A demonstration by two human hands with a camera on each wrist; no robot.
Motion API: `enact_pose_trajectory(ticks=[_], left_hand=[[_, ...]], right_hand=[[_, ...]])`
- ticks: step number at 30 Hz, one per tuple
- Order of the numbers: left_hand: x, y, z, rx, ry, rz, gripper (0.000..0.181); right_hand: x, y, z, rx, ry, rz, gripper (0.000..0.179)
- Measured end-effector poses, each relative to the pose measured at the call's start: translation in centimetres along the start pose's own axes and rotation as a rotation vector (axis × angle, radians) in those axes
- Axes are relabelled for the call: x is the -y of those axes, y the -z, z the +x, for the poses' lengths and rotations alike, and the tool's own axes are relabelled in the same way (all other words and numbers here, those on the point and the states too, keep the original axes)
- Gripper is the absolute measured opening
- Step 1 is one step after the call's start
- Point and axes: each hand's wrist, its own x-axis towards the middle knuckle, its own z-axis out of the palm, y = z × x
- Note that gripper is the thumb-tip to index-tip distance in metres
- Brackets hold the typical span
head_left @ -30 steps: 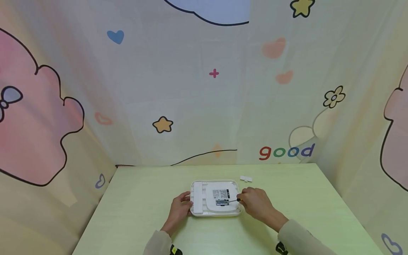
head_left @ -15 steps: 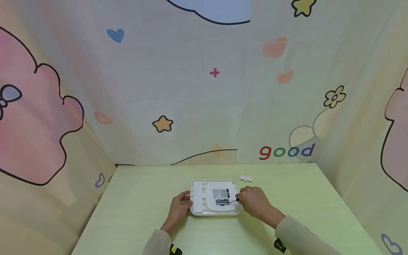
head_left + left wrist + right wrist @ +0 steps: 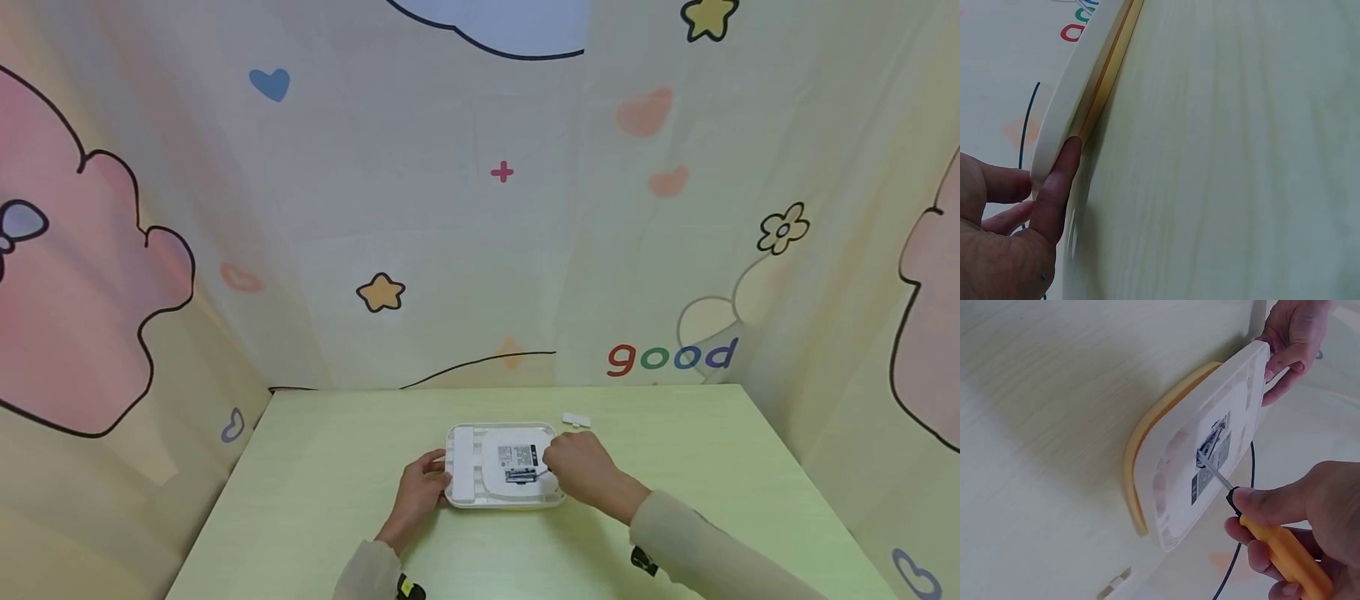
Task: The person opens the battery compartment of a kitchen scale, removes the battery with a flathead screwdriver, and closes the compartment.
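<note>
A white rounded-rectangular device (image 3: 467, 490) lies on the table with a printed label (image 3: 517, 455) facing up. Below the label, a small battery compartment (image 3: 521, 476) is uncovered, with what look like batteries inside. My left hand (image 3: 420, 492) holds the device's left edge between thumb and fingers; in the left wrist view the left hand (image 3: 1019, 231) grips the rim. My right hand (image 3: 588, 471) holds a screwdriver (image 3: 1288, 556) with a yellow handle and black collar. In the right wrist view its metal tip reaches into the compartment at one end.
Behind the device, to the right, lies a small white battery cover (image 3: 577, 420). A yellow-orange layer (image 3: 1135, 481) shows beneath the device's white body. The pale green table (image 3: 330, 450) ends at a cartoon-printed curtain (image 3: 435, 208).
My right hand has shifted left and slightly up, over the device's right edge, and the screwdriver's collar is now mostly hidden in the head view. My left hand and the device stay put.
</note>
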Motion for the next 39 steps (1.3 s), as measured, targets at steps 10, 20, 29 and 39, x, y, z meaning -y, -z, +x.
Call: enact_pose_trajectory(ticks=[10, 20, 29, 39], left_hand=[[-0.2, 0.3, 0.0, -0.006, -0.01, 0.02, 0.044], [-0.3, 0.1, 0.0, -0.006, -0.024, 0.021, 0.045], [0.1, -0.1, -0.2, -0.001, -0.029, 0.022, 0.044], [-0.1, -0.2, -0.1, -0.012, -0.028, 0.003, 0.044]], right_hand=[[0.8, 0.1, 0.9, 0.016, 0.05, -0.126, 0.009], [0.9, 0.1, 0.4, -0.016, 0.056, -0.148, 0.011], [-0.6, -1.5, -1.0, -0.069, 0.022, 0.039, 0.011], [-1.5, -3.1, -2.2, -0.194, -0.037, 0.166, 0.015]])
